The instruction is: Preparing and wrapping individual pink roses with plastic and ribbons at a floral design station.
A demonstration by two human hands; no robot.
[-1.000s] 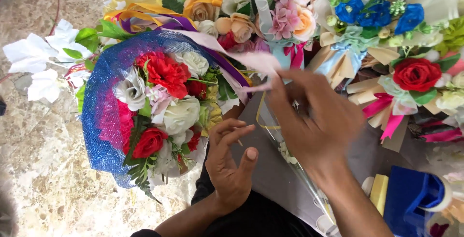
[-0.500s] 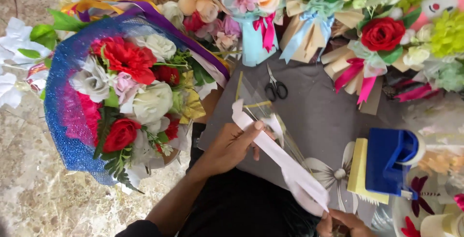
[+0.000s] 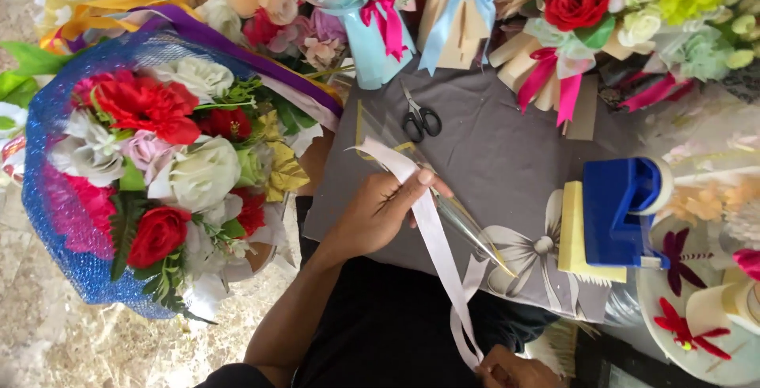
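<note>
Your right hand (image 3: 511,370) is cut off by the bottom edge, so you cannot tell how it grips the ribbon (image 3: 431,230). Beyond your left hand (image 3: 380,212), its palm hidden, the bouquets (image 3: 467,0) run off the top edge.

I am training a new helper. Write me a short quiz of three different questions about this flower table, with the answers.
1. True or false: the left hand presses the white ribbon against the grey cloth.
2. Which thing lies on the cloth just behind that hand: (a) a stapler, (b) black-handled scissors, (c) a knife?
3. Fill in: the bouquet in blue mesh wrap holds red, white and ____ flowers.

Key
1. True; the right hand holds the ribbon's other end at the bottom edge of the view.
2. (b)
3. Pink
</note>
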